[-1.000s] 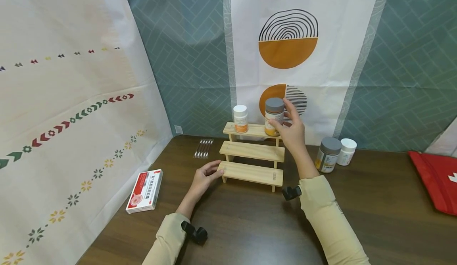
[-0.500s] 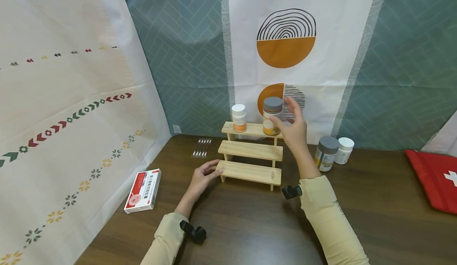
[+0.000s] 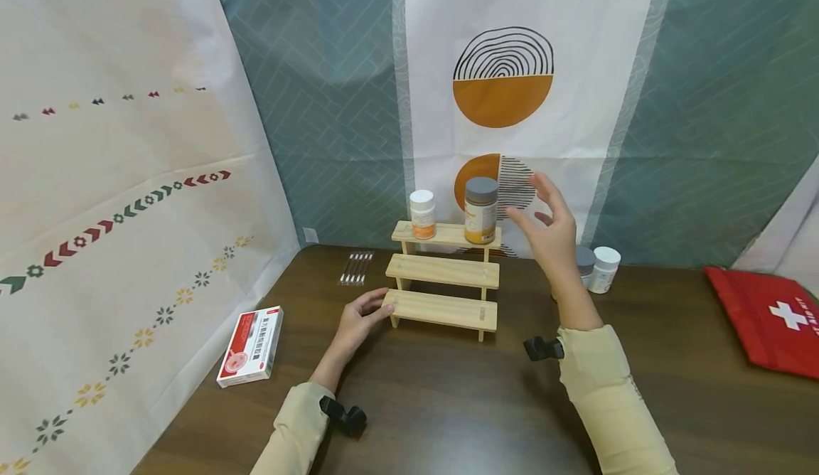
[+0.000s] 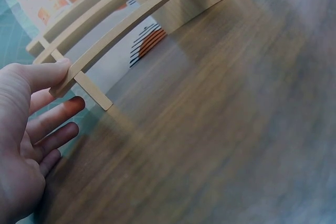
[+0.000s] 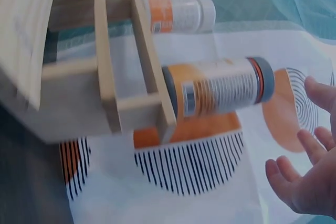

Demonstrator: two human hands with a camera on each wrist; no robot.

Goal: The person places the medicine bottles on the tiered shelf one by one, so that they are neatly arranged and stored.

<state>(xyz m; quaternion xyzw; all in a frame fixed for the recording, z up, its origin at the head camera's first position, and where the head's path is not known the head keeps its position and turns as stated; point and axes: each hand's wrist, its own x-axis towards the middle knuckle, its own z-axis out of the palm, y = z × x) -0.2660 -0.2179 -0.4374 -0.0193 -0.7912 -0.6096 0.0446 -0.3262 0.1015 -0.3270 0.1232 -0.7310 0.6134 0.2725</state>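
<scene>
A three-step wooden display stand [image 3: 441,270] stands on the table. My left hand [image 3: 358,321] pinches the left end of its lowest step between thumb [image 4: 50,74] and forefinger, the other fingers spread loosely below. On the top step, towards the right end, a grey-lidded supplement bottle [image 3: 481,210] stands upright. A smaller white pill bottle [image 3: 422,214] with an orange band is at that step's left. Just right of the grey-lidded bottle, my right hand [image 3: 552,237] hangs in the air, fingers and thumb apart, holding nothing. The right wrist view shows a gap between this hand [image 5: 310,177] and the bottle [image 5: 220,87].
Behind my right hand are another grey-lidded bottle [image 3: 585,258], partly hidden, and a white bottle [image 3: 604,270]. A red first-aid pouch [image 3: 768,318] lies far right. At left are a medicine box [image 3: 251,345] and a pack of cotton swabs [image 3: 355,269]. Cloth hangs behind.
My right hand has let go of the grey-lidded bottle on the top step and moved away to the right. The left hand keeps its hold on the stand. The head view has shifted slightly.
</scene>
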